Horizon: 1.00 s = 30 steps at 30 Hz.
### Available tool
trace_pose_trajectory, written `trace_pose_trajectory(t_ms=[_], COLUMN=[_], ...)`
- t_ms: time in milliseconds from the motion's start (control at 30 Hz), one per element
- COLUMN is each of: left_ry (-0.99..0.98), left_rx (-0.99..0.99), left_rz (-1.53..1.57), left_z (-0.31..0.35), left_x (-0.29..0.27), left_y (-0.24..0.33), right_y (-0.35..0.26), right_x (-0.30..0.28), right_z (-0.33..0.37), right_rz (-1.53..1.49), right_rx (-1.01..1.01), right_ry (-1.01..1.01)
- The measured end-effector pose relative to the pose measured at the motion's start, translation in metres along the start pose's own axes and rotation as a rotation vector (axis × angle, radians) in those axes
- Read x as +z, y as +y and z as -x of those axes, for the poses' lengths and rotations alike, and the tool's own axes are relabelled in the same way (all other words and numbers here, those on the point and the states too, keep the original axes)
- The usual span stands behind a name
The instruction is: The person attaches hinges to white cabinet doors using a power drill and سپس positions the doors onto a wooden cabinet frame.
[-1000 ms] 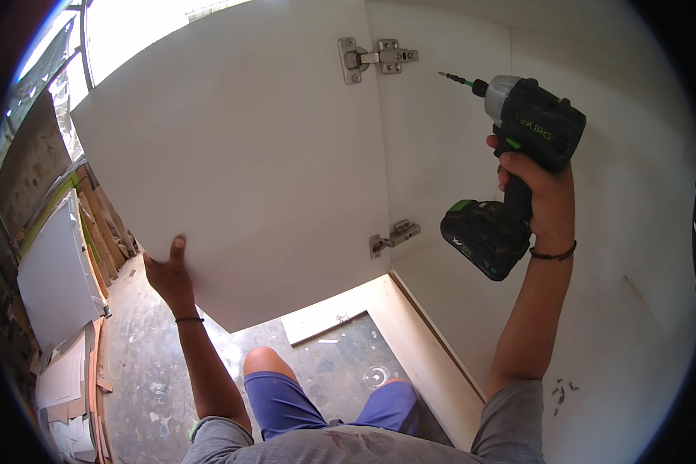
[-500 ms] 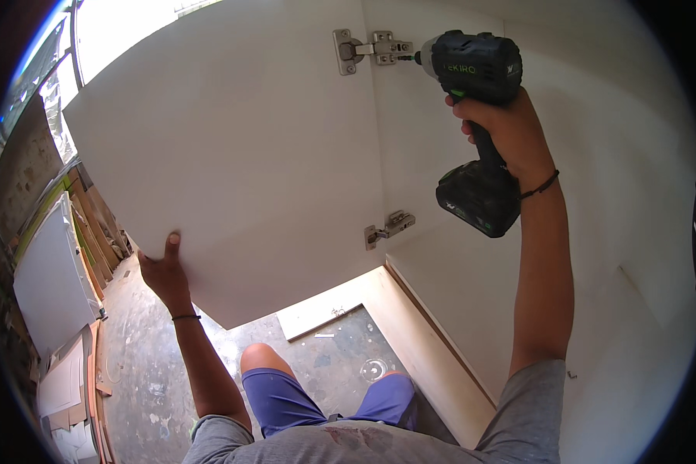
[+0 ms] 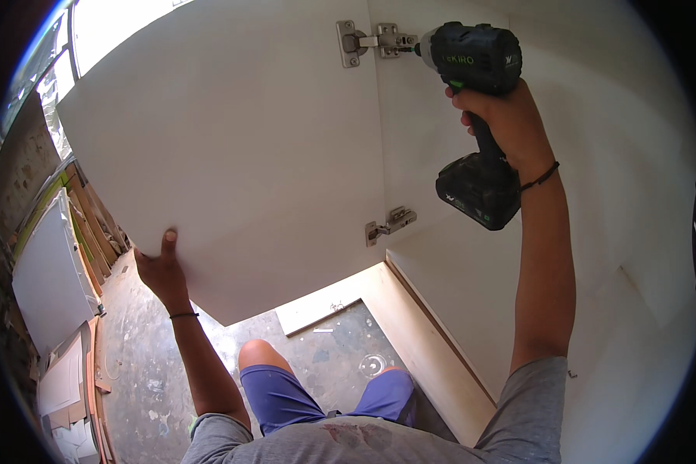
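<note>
My right hand [image 3: 495,116] is wrapped round the grip of a black cordless impact driver [image 3: 475,58]. Its bit reaches the upper metal hinge [image 3: 390,40], which joins a white cabinet door [image 3: 240,155] to the white cabinet wall [image 3: 429,147]. Lower down, a second hinge [image 3: 394,222] bridges the same corner. My left hand [image 3: 161,267] grips the door's lower left edge, thumb on the face towards me and the other fingers mostly hidden behind. The door stands swung out to the left.
Below the door, a pale wooden board [image 3: 325,313] lies on the stained concrete floor [image 3: 162,387], near a small clear round object [image 3: 373,365]. White panels [image 3: 50,271] and wooden strips lean at the left. A cabinet edge [image 3: 441,332] runs past my right knee.
The view has shifted slightly, so the upper hinge sits a little higher and further right. The driver's bit now looks closer in against that hinge. Both hands keep their hold.
</note>
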<state>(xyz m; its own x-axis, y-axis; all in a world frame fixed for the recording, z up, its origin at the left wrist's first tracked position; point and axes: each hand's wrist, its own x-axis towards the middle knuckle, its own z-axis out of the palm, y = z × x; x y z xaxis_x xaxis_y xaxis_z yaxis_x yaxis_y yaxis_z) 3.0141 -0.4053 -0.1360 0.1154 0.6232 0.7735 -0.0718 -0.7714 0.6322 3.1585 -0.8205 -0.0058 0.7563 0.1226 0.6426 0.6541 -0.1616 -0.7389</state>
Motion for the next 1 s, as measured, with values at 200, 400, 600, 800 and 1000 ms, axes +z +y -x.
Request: trace_pose_trajectory(t_ms=[200,400,600,800,1000], left_ry=[0.044,0.023,0.016,0.018,0.037], left_rx=[-0.051,-0.044,-0.021,-0.038,-0.019], left_rz=[0.059,0.087,0.014,-0.024,-0.023], left_z=[-0.0018,-0.0019,0.0004,-0.0011,0.0016], left_x=[0.0016,0.0012,0.0012,0.0018,0.0024], left_y=[-0.0042,-0.0034,0.0018,-0.0014,0.0002], right_y=[-0.0005,0.0010,0.0027,0.0020,-0.0005], right_x=[0.0004,-0.0002,0.0015,0.0021,0.0032], right_z=[-0.0018,-0.0026,-0.0026,-0.0022,-0.0030], right_rz=[0.058,0.131,0.157,0.134,0.166], right_rx=[-0.034,-0.063,-0.078,-0.090,-0.078], right_ry=[0.003,0.008,0.014,0.055,0.049])
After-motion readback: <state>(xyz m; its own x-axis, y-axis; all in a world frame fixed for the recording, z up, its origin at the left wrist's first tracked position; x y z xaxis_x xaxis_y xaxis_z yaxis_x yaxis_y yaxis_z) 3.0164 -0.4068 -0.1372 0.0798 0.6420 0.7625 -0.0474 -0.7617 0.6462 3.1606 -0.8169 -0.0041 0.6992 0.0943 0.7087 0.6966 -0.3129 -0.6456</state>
